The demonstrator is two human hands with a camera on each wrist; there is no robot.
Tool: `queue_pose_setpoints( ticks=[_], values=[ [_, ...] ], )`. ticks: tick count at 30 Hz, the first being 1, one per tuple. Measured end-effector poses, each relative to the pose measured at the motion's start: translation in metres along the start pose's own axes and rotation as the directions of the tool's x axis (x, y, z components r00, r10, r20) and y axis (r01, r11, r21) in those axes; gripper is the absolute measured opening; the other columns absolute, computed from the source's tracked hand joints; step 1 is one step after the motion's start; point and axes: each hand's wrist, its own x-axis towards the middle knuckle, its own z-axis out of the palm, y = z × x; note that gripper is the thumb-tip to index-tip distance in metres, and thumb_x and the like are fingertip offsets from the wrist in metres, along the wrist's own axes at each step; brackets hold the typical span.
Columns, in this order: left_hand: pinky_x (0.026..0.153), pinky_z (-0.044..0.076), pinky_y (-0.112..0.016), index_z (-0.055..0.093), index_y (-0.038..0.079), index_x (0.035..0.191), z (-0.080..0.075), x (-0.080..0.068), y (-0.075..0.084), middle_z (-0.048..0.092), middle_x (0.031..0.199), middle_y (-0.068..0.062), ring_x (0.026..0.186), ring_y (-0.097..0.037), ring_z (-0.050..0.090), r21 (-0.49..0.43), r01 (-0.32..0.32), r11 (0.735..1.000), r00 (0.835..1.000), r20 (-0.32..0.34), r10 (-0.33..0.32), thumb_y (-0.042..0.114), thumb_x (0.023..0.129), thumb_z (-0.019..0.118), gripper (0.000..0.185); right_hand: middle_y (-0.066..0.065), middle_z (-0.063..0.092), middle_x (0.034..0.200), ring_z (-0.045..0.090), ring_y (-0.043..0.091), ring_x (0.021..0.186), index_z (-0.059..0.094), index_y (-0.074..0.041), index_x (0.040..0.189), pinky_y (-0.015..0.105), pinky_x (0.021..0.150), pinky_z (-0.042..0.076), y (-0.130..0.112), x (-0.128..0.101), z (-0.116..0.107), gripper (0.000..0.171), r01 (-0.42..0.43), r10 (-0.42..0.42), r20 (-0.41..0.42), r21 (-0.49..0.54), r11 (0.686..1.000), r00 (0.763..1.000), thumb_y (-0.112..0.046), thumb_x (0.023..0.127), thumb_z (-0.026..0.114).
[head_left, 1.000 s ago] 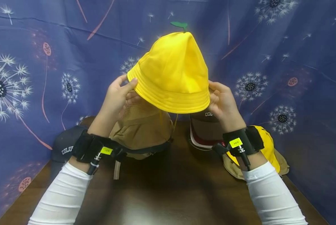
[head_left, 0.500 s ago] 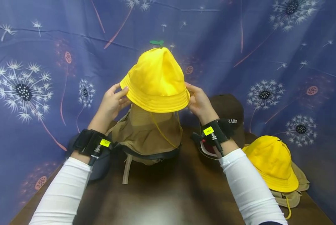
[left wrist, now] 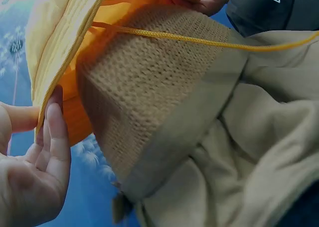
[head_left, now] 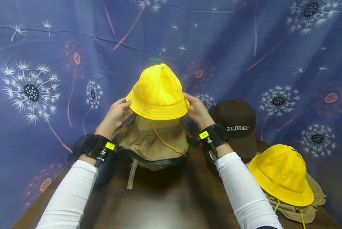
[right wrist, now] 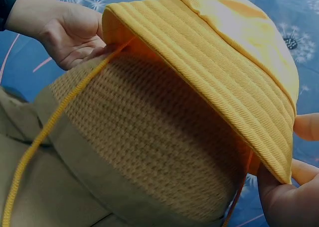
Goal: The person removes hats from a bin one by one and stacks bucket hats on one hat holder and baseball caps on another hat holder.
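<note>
Starting at the far left, a dark navy cap (head_left: 105, 165) lies on the brown table (head_left: 165, 203), mostly hidden behind our left forearm and the black wrist strap. Next comes our left hand (head_left: 115, 115), pinching the left edge of the yellow bucket hat's (head_left: 157, 92) brim, thumb on top and fingers underneath. The left wrist view shows that brim edge squeezed between the fingertips (left wrist: 54, 125), so this hand is clamped on the hat.

In the middle, the yellow bucket hat sits over the crown of a tan sun hat (head_left: 155, 143), covering the top of its mesh band while the tan flaps hang down to the table. It has a little green leaf (head_left: 155, 59) on its tip, and its yellow chin cord (head_left: 166, 143) dangles across the tan fabric. From the wrist views the yellow brim is not all the way down; the woven mesh is visible under it.

Our right hand (head_left: 196, 110) grips the right side of the brim the same way, fingers curled around the edge.

Just right of that wrist there's a brown cap (head_left: 236, 122) reading COLORADO, stacked on other caps. At the far right, a second yellow bucket hat (head_left: 282, 173) rests on another tan hat (head_left: 302, 211) near the table's corner. Behind everything hangs the blue dandelion-print cloth (head_left: 45, 47).
</note>
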Motion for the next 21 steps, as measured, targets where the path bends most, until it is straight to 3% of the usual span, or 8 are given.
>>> queue_pose_setpoints(
  ticks=[6,12,21],
  values=[
    [0.067,0.051,-0.011,0.029,0.009,0.150,-0.003,0.009,-0.022,0.061,0.089,0.011,0.070,0.000,0.061,-0.034,0.040,0.999,0.999,-0.005,-0.040,0.023,0.100,0.048,0.055,-0.002,0.044,0.129,0.052,0.006,0.098,0.023,-0.009,0.152,0.014,0.074,0.053,0.016,0.005,-0.011,0.051,-0.052,0.052,-0.064,0.014,0.999,0.997,-0.016,0.104,0.036],
    [0.063,0.050,-0.011,0.030,0.006,0.149,-0.004,0.011,-0.035,0.065,0.080,0.012,0.067,0.000,0.061,-0.109,0.066,0.992,0.998,-0.006,-0.067,0.020,0.101,0.047,0.052,0.005,0.024,0.158,0.053,0.004,0.096,0.021,-0.008,0.153,0.012,0.073,0.053,0.029,0.005,-0.017,0.051,-0.083,0.083,-0.081,0.005,0.997,0.993,-0.014,0.104,0.036],
    [0.065,0.051,-0.011,0.028,0.007,0.149,-0.008,0.002,-0.046,0.064,0.083,0.012,0.070,0.001,0.061,-0.081,0.086,0.993,0.996,0.026,-0.084,0.022,0.101,0.047,0.054,0.004,0.018,0.162,0.050,0.006,0.110,0.019,-0.011,0.154,0.012,0.078,0.054,0.037,-0.002,-0.019,0.054,-0.090,0.091,-0.045,0.020,0.996,0.995,-0.013,0.103,0.038]
  ],
)
